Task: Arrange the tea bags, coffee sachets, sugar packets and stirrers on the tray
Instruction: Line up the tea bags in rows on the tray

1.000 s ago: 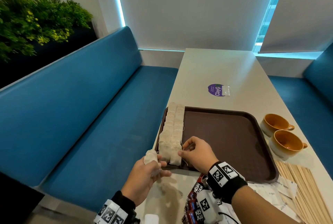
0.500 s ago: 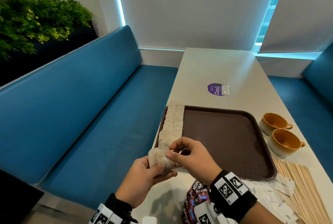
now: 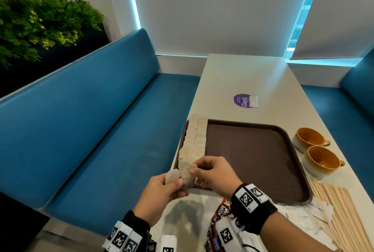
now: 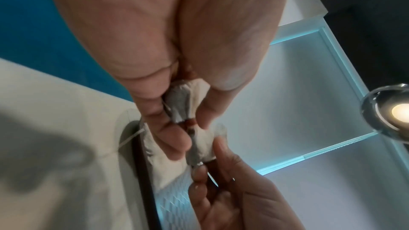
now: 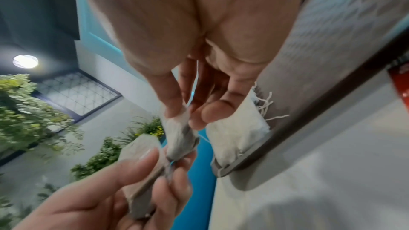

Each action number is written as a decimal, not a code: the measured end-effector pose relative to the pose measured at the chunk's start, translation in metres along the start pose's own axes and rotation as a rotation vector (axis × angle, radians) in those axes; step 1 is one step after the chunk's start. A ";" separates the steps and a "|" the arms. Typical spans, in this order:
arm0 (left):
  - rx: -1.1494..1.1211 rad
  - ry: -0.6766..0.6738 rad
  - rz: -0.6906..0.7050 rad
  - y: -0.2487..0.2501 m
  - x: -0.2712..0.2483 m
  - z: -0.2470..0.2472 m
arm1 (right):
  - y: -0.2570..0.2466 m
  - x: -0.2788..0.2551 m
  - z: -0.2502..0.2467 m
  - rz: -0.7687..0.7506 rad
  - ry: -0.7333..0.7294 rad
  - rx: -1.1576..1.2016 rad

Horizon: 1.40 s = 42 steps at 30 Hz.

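Pinching one upright tea bag (image 3: 187, 174) between both hands, left hand (image 3: 162, 195) and right hand (image 3: 212, 172) (long axis near vertical).

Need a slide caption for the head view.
Both hands separate tea bags at the brown tray corner.

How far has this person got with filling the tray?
Done: two rows of tea bags line the left edge of the tray. In hand: the left hand grips a few more tea bags and the right hand pinches one of them. Left: the coffee sachets, sugar packets and stirrers lie on the table, off the tray.
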<state>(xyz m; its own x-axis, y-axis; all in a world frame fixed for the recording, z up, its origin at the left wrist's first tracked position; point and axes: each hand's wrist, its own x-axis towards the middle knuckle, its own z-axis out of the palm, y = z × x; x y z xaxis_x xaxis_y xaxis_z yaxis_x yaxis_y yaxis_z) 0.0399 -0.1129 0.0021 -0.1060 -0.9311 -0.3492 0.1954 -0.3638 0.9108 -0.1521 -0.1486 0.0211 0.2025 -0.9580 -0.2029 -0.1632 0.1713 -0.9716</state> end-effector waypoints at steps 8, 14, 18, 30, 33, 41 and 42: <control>0.289 0.231 0.048 -0.008 0.007 -0.028 | 0.020 0.022 0.007 0.088 0.056 -0.117; 0.582 0.115 0.141 -0.008 0.006 -0.018 | 0.025 0.034 0.019 0.097 0.055 -0.238; 0.691 0.051 0.178 -0.009 0.008 -0.008 | 0.029 0.039 0.022 0.068 0.104 -0.309; 0.767 0.109 0.211 -0.006 0.008 -0.003 | 0.030 0.041 0.016 0.068 0.092 -0.419; 0.792 0.122 0.202 -0.005 0.008 -0.004 | 0.029 0.043 0.017 0.095 0.090 -0.490; 0.813 0.149 0.169 -0.006 0.011 -0.004 | 0.017 0.052 0.020 0.149 0.080 -0.662; 0.819 0.154 0.169 -0.007 0.012 -0.004 | 0.016 0.053 0.020 0.148 0.079 -0.690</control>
<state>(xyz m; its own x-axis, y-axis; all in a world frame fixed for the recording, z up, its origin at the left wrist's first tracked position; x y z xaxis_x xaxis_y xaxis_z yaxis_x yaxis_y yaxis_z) 0.0411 -0.1215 -0.0088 0.0064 -0.9861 -0.1661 -0.5770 -0.1393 0.8048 -0.1243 -0.1918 -0.0072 0.0649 -0.9541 -0.2924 -0.7630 0.1414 -0.6307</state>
